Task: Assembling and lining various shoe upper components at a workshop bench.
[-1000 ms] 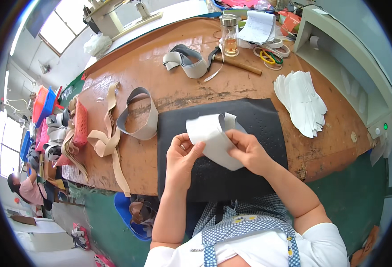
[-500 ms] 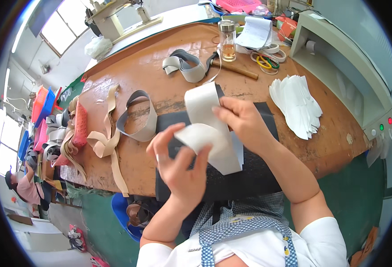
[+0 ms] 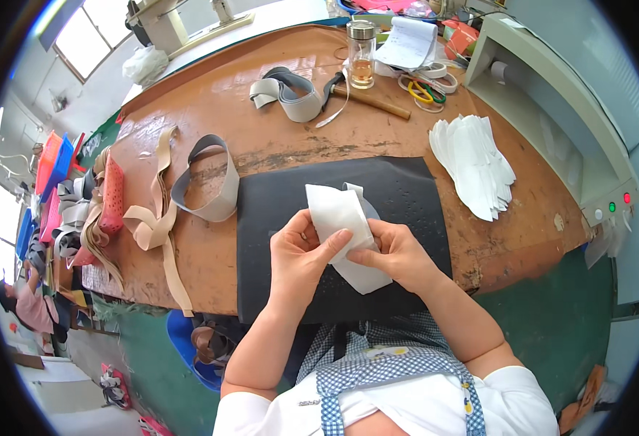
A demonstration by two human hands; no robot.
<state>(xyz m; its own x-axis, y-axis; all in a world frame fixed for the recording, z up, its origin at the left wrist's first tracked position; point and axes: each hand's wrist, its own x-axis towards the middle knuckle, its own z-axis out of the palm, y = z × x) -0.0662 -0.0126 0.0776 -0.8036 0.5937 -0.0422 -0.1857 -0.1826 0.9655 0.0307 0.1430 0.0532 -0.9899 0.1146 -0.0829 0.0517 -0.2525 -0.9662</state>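
Both my hands hold one wide off-white strip (image 3: pixel 334 211) above a black mat (image 3: pixel 276 207). My left hand (image 3: pixel 301 251) pinches its left edge, thumb on the front and fingers behind. From the other side my right hand (image 3: pixel 394 254) grips the strip, its thumb close to my left thumb. The lower end of the strip slants down toward the mat. Behind it a small curled grey-white end (image 3: pixel 353 190) shows; whether it belongs to the same strip is hidden. Left of the mat stands a looped grey-and-white band (image 3: pixel 218 182).
Beige strips (image 3: pixel 161 225) and a red perforated basket (image 3: pixel 112 192) lie at the left. Farther back are a coiled grey band (image 3: pixel 298 105), a wooden-handled hammer (image 3: pixel 374 102) and a glass bottle (image 3: pixel 361 58). White cut pieces (image 3: pixel 473 167) lie right, beside a grey machine (image 3: pixel 544 123).
My hands have come closer together on the strip. The strip's raised loop has been lowered and flattened between them. My left fingers, spread before, now grip it.
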